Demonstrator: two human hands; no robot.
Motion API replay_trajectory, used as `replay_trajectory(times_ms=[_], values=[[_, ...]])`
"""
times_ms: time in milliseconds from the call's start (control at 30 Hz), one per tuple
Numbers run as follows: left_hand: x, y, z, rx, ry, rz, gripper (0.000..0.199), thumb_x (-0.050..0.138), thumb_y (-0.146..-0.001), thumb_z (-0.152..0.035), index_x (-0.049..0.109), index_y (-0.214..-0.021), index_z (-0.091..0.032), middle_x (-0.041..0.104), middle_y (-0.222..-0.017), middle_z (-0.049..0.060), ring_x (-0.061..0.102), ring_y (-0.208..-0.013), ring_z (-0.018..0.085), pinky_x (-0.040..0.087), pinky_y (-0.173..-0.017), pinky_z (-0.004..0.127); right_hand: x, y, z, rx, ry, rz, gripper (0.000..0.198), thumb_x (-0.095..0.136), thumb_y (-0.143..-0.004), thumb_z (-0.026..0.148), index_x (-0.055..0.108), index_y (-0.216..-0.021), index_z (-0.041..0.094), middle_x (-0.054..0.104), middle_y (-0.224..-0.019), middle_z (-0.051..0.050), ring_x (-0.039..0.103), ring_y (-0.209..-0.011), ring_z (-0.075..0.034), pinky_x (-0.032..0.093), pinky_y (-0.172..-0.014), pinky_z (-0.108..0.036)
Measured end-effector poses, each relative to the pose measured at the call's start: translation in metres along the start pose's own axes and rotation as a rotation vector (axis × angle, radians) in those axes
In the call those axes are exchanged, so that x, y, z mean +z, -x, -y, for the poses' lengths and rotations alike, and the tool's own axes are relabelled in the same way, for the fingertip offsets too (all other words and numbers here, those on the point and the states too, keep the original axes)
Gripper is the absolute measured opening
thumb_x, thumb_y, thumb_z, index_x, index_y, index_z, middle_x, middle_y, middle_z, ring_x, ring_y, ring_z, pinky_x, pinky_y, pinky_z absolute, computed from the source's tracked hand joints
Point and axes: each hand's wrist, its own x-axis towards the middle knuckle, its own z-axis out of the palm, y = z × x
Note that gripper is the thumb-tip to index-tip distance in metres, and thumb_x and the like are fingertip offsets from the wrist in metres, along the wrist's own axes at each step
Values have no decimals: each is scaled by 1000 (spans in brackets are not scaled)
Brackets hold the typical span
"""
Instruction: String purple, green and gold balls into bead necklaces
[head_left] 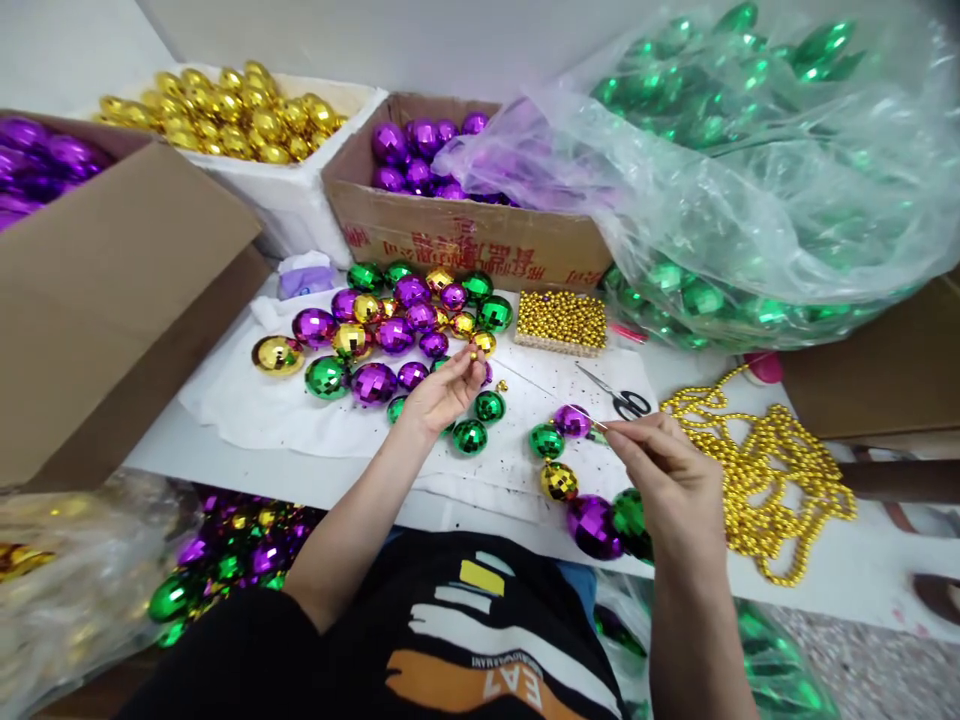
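My left hand (448,388) is raised over the white cloth, its fingertips pinched on a small gold bead (474,354). My right hand (671,475) pinches a thin pale thread (559,395), which stretches leftward toward my left hand. Under and beside my right hand lies a strand of shiny faceted balls, among them a purple ball (594,527), a gold ball (559,482) and a green ball (546,441). Loose purple, green and gold balls (373,383) spread over the cloth left of my left hand. A clear tray of small gold beads (561,321) stands beyond my hands.
Scissors (622,398) lie near my right hand, beside a heap of gold bead chain (772,470). Along the back are a foam box (300,190) of gold balls, a cardboard box (465,235) of purple ones and a plastic bag (787,200) of green ones. Another carton (112,310) stands left.
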Motion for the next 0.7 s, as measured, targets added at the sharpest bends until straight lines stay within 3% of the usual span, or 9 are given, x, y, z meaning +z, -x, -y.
replay_trajectory(times_ms=[267,700], values=[[-3,7,4,-2,-19,-3,26,49,-95,-3,70,-85,-12,68,-85,5,64,-70,4,54,-64,9,7,7,-2,9,36,28,11,74,-82,31,80,-91,29,57,-76,-1,54,-76,-16,43,-69,-32],[-2,11,15,27,-94,51,19,56,-89,0,69,-86,-14,68,-82,2,64,-68,4,55,-64,10,17,4,-12,34,35,80,11,72,-83,34,78,-85,24,60,-76,-2,55,-74,-16,44,-66,-31]])
